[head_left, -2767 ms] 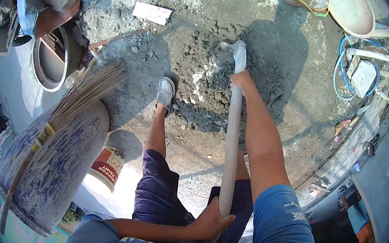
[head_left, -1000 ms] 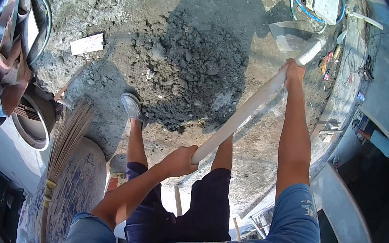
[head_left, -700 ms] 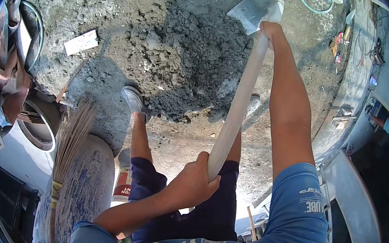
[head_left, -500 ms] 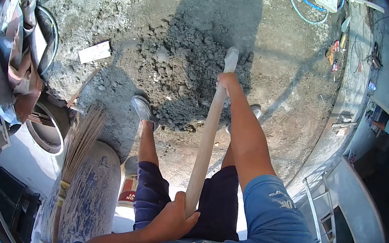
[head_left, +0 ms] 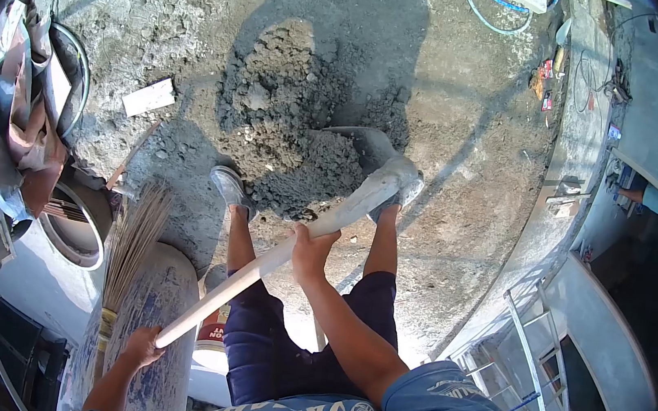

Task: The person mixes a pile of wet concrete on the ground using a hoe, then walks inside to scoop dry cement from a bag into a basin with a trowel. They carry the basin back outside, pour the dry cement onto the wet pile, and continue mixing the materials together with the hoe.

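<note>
A hoe (head_left: 255, 270) with a long pale wooden handle slants across my body from lower left to upper right. My left hand (head_left: 142, 346) is closed around the handle's butt end, out by my left side. Farther along, my right hand (head_left: 312, 254) wraps the handle around its middle. The hoe's grey blade (head_left: 367, 143) stands against the damp grey mix (head_left: 320, 176) piled between my feet, its lower edge partly hidden by the mix. Lumpy, sandy material (head_left: 275, 76) rises at the pile's far side.
My sandalled feet (head_left: 230, 187) flank the pile. At left are a broom (head_left: 135, 243), an upright drum (head_left: 161, 300), a bucket (head_left: 212, 331) and crumpled sheets (head_left: 19, 118). A white board (head_left: 148, 97) lies on the ground. A ladder (head_left: 526, 369) stands right; another person's arm (head_left: 633, 194) shows beyond.
The hoe has swung from nearly upright to a slant, its butt going left with my left hand. My right hand has come nearer my body, and the blade now shows in the mix.
</note>
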Demonstrator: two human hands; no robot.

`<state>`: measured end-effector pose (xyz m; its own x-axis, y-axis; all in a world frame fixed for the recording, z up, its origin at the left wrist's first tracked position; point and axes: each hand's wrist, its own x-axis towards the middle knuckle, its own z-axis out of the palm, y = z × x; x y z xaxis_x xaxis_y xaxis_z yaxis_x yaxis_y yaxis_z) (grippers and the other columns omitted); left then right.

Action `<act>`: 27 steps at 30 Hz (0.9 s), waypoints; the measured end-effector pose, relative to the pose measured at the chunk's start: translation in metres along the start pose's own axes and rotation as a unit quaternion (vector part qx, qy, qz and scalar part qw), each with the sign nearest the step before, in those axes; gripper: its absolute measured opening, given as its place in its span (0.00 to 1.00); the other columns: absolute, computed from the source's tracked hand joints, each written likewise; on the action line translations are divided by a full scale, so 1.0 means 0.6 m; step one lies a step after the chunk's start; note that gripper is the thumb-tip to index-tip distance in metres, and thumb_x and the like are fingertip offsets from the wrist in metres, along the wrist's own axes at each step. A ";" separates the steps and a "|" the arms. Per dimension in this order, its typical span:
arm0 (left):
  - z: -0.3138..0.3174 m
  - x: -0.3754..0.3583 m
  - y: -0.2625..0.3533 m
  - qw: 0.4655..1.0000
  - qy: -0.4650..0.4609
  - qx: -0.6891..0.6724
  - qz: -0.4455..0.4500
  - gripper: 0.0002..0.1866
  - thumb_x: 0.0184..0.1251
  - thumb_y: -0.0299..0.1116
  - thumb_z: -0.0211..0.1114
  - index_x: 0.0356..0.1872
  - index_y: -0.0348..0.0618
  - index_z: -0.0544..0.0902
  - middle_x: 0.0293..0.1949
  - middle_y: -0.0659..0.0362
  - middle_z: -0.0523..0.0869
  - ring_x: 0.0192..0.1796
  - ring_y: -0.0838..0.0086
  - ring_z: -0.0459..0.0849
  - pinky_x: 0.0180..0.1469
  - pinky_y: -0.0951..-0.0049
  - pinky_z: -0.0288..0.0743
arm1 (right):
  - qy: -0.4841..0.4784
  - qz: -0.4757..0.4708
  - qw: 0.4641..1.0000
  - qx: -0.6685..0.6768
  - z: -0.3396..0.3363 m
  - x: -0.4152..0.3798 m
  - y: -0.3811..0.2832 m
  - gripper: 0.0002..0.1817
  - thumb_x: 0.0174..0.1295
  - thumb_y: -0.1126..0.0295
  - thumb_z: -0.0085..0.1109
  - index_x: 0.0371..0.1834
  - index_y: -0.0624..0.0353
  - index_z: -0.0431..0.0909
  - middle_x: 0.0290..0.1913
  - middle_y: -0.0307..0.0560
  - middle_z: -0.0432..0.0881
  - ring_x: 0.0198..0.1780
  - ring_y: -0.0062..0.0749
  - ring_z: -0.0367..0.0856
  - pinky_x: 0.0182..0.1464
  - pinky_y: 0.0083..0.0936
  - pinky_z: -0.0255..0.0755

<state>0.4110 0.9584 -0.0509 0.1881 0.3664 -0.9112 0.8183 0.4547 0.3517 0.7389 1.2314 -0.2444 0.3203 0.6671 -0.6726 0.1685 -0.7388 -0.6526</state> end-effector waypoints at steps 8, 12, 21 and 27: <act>-0.109 0.386 0.536 0.953 -0.103 -0.240 0.156 0.20 0.56 0.34 0.63 0.47 0.35 0.70 0.30 0.40 0.83 0.37 0.46 0.83 0.41 0.54 0.76 | 0.105 0.005 0.993 -0.052 -0.284 0.557 -0.259 0.22 0.54 0.75 0.57 0.48 0.58 0.57 0.26 0.48 0.72 0.22 0.33 0.73 0.23 0.33 0.72; -0.181 0.351 0.662 0.944 -0.130 -0.274 0.127 0.21 0.62 0.36 0.60 0.47 0.32 0.66 0.31 0.36 0.81 0.36 0.43 0.82 0.41 0.51 0.74 | 0.047 0.137 0.981 -0.130 -0.346 0.647 -0.250 0.07 0.56 0.72 0.55 0.33 0.60 0.68 0.22 0.46 0.72 0.21 0.34 0.73 0.23 0.34 0.71; -0.300 0.138 0.502 0.968 -0.180 -0.171 -0.024 0.24 0.63 0.39 0.61 0.47 0.29 0.64 0.32 0.33 0.81 0.37 0.41 0.83 0.41 0.50 0.76 | -0.042 0.325 0.942 0.070 -0.073 0.353 0.046 0.03 0.58 0.76 0.53 0.32 0.57 0.69 0.21 0.43 0.70 0.21 0.32 0.72 0.25 0.33 0.71; -0.300 0.057 0.385 0.972 -0.189 -0.131 -0.047 0.25 0.58 0.38 0.66 0.51 0.35 0.68 0.32 0.39 0.82 0.37 0.46 0.83 0.40 0.55 0.75 | 0.021 0.269 0.959 0.087 -0.055 0.245 -0.003 0.04 0.57 0.77 0.54 0.31 0.58 0.68 0.22 0.42 0.69 0.22 0.31 0.72 0.24 0.34 0.71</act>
<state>0.5085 1.2220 0.0375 0.3450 0.0115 -0.9385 0.6847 0.6809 0.2600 0.8164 1.3277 -0.3307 0.3544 0.1864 -0.9163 -0.1884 -0.9456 -0.2652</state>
